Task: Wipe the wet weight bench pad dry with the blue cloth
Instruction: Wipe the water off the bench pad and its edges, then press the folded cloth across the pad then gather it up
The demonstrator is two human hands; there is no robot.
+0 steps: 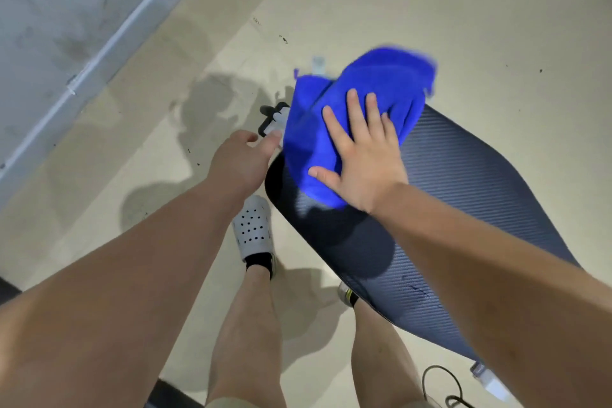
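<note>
The dark ribbed weight bench pad (463,195) runs from the centre towards the lower right. A bright blue cloth (334,116) lies bunched over the pad's far end and is blurred at its top edge. My right hand (361,156) presses flat on the cloth with fingers spread. Just left of the pad's end, my left hand (240,161) has its fingers reaching under the cloth's left edge towards a black and white frame part (273,119); what it touches is hidden.
The floor is beige with wet dark patches (205,103) left of the bench. A grey wall with a metal rail (109,43) stands at the upper left. My feet in white clogs (253,225) are beside the pad. A black cable (443,387) lies at the bottom right.
</note>
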